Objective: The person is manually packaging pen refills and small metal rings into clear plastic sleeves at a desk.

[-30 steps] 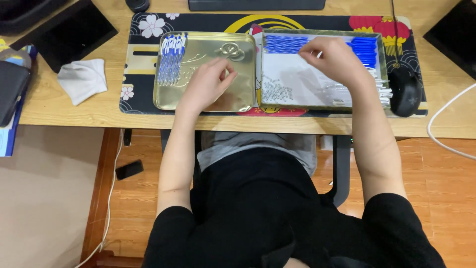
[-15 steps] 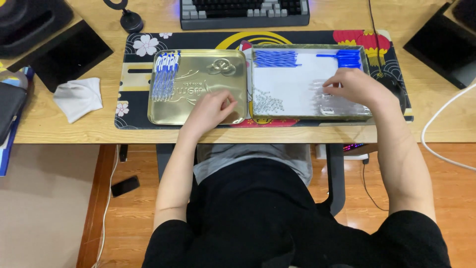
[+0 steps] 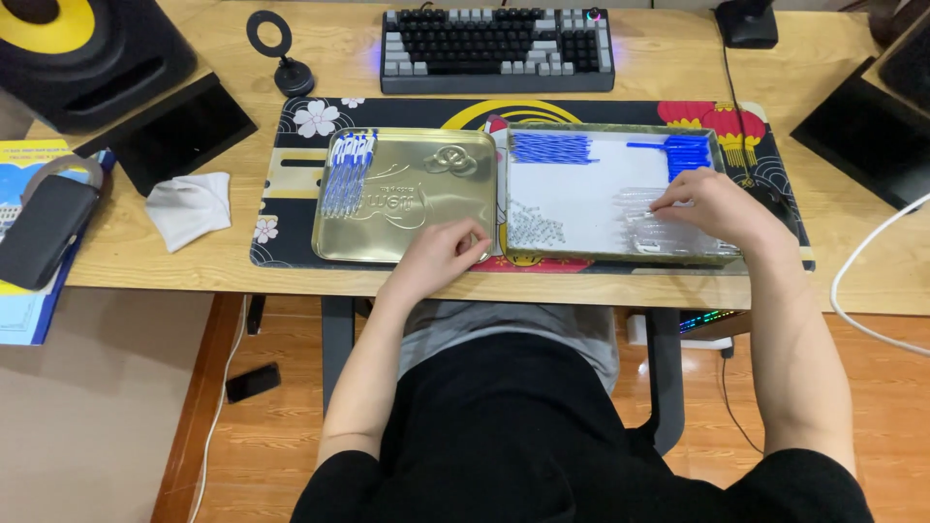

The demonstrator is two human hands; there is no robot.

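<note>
The left hand [image 3: 441, 254] rests with curled fingers on the near right corner of the gold tin lid [image 3: 387, 199] — whether it pinches anything I cannot tell. A row of assembled blue pens [image 3: 346, 172] lies at the lid's far left. The right hand [image 3: 712, 205] reaches into the white-lined tray [image 3: 591, 194] just beside it, fingertips on the clear pen barrels [image 3: 649, 208] — grip unclear. Small springs [image 3: 535, 228] lie between the hands; blue refills [image 3: 552, 147] beyond them.
</note>
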